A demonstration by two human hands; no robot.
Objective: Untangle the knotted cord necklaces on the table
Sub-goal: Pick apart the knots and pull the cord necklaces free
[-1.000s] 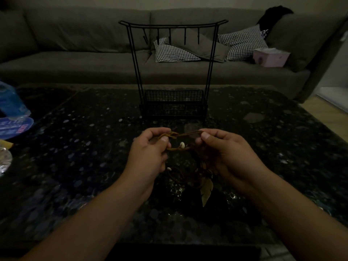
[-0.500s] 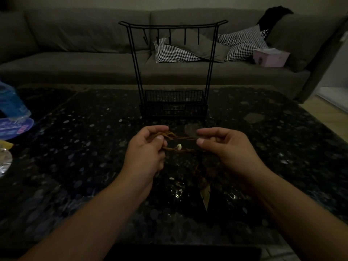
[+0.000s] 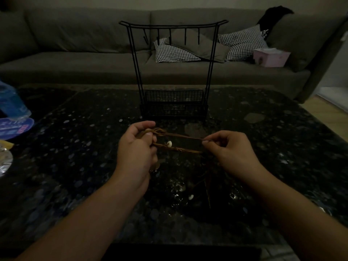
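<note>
Brown cord necklaces [image 3: 180, 137] stretch between my two hands above the dark speckled table [image 3: 75, 166]. My left hand [image 3: 136, 149] pinches the knotted end, where a tangle [image 3: 159, 131] shows by the thumb. My right hand [image 3: 228, 150] pinches the other end of the strands. A white bead [image 3: 169, 143] sits on the lower strand. Loose ends and a second white bead [image 3: 191, 197] hang down below my hands, dim against the table.
A black wire jewellery stand [image 3: 173, 72] with hooks and a basket base stands on the table just beyond my hands. A blue bottle [image 3: 11, 102] and a blue packet [image 3: 15, 127] lie at the left edge. Behind is a grey sofa [image 3: 75, 44] with cushions.
My hands have moved apart, the right one going right, so the cords are drawn out longer and tauter between them. The hanging ends have shifted lower.
</note>
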